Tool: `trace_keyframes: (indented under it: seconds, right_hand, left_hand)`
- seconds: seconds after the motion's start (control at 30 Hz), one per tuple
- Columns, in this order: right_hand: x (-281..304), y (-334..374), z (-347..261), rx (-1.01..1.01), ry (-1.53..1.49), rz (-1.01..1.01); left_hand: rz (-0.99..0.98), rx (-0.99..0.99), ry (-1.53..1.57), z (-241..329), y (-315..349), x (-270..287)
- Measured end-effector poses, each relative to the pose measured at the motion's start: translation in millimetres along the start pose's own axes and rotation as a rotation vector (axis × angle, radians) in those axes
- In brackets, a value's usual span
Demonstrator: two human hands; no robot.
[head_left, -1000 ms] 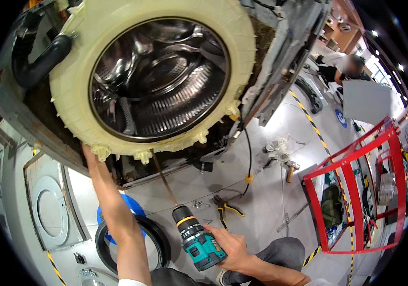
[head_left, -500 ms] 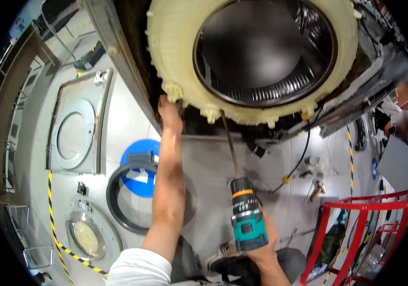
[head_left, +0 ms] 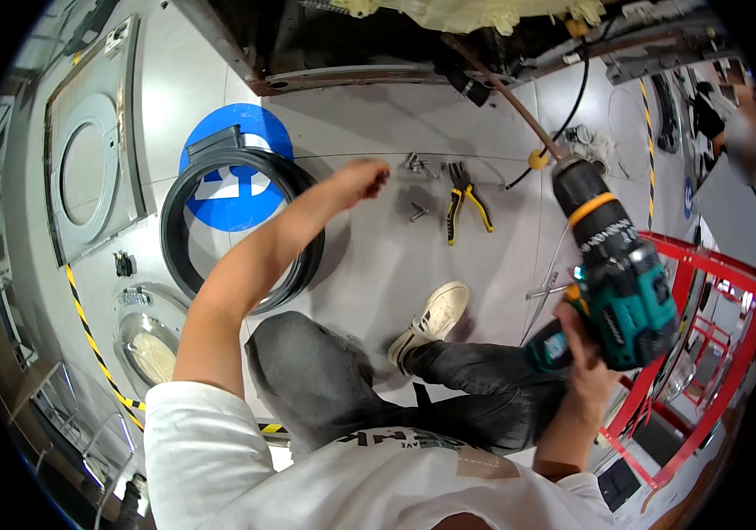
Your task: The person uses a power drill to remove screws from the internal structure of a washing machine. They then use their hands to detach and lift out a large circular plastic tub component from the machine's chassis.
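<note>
Right hand is gripping the drill, its long bit pointing up-left toward the machine; can't tell if the tip is touching. Left hand is hovering over the floor, fingers curling in; can't tell if it's holding anything.

Floor is showing pale tile, striped tape running down both sides. Machine is standing at the top. Red rack is standing right. Panel is lying far left, door below it. Black ring is partly covering the blue disc. Pliers are lying just beside the screws.
</note>
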State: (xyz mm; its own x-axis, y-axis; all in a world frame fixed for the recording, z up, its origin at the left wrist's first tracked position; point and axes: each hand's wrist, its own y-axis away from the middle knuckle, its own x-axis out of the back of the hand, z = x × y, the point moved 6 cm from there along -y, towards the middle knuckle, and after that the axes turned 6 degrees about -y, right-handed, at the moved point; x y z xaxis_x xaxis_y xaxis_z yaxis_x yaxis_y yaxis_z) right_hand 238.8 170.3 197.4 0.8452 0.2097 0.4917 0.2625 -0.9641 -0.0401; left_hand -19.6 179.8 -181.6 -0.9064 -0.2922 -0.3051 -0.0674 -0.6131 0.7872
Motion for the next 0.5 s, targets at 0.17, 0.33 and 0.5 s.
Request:
trace_keyframes:
  seconds: [0.17,0.33,0.5]
  right_hand:
    - [49,29,0,-0.252,-0.185,0.189]
    - [66,63,10,-0.386,-0.17,0.407]
    - [56,52,6,-0.47,-0.376,0.303]
  left_hand:
    - [-0.072,0.064,-0.455,-57,-56,-52]
    - [0.021,-0.147,-0.536,-74,-92,-55]
    - [-0.056,-0.232,-0.623,-63,-64,-56]
